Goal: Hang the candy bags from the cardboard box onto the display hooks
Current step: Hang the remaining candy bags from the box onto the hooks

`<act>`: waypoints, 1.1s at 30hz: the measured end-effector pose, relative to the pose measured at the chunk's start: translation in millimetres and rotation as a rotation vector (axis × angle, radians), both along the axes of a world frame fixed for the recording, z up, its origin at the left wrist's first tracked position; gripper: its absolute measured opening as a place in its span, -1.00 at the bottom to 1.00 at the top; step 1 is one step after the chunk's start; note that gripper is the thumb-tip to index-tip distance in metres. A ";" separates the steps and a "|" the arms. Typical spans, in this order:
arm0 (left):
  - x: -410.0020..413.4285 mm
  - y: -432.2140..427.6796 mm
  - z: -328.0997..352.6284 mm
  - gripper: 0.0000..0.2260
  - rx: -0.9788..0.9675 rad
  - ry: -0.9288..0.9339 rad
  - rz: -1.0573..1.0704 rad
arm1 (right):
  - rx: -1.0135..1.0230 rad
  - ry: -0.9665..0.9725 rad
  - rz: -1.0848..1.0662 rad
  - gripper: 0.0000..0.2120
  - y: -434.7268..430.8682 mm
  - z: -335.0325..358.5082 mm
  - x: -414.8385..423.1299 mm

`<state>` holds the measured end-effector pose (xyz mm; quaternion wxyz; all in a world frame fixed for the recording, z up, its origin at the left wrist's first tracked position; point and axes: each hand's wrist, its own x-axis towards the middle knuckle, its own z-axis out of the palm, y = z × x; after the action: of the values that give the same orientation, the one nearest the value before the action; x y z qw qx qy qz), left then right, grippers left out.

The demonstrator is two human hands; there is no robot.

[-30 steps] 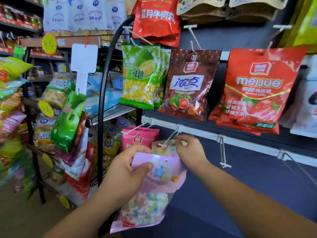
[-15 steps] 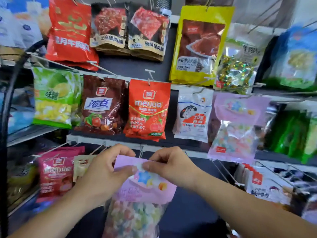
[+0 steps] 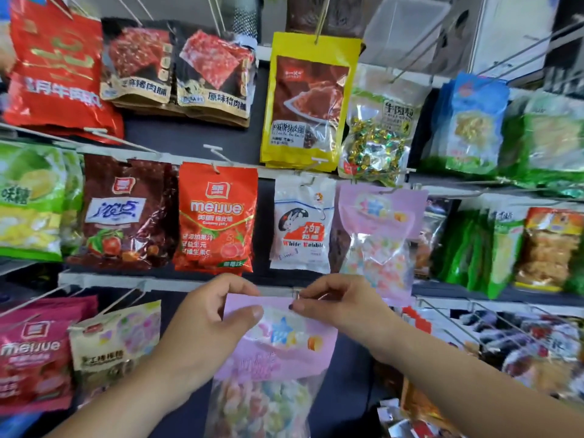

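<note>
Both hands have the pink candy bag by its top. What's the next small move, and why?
Probably raise the pink candy bag up and rightward: left hand and right hand pinch its top edge, and a matching bag hangs from a hook above, right of them.

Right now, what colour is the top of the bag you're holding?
The bag top is lilac pink; head view.

Dark display panel (image 3: 189,137): its middle row of wire hooks (image 3: 221,157) carries a red plastic jelly bag (image 3: 216,216), white candy bag (image 3: 301,226), pink candy bag (image 3: 382,216)
</note>
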<state>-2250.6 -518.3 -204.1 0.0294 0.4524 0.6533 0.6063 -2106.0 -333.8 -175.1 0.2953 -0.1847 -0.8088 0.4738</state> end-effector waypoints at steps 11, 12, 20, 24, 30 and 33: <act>18.5 38.5 61.2 -0.87 0.064 -0.087 -0.061 | -0.162 0.243 -0.038 -0.77 36.8 41.2 26.1; 20.8 43.0 62.0 -0.88 0.078 -0.093 -0.061 | -0.199 0.257 -0.047 -0.71 41.1 40.0 27.9; 37.7 105.8 106.1 -0.88 0.111 -0.016 -0.040 | -0.094 0.240 -0.047 -0.82 73.8 94.8 62.9; 50.0 141.8 138.2 -0.90 0.119 0.058 -0.042 | 0.003 0.250 -0.114 -0.84 97.4 129.7 74.2; 49.8 185.7 151.5 -0.91 0.051 0.129 0.026 | 0.070 0.281 -0.219 -0.90 135.4 140.0 66.5; 47.8 197.2 151.6 -0.77 0.048 0.153 0.026 | -0.029 0.334 -0.193 -0.92 149.5 142.7 58.9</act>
<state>-2202.8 -321.1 -52.5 -0.0393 0.4894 0.6447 0.5859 -2047.1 -184.3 -32.4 0.4667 -0.1842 -0.7204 0.4788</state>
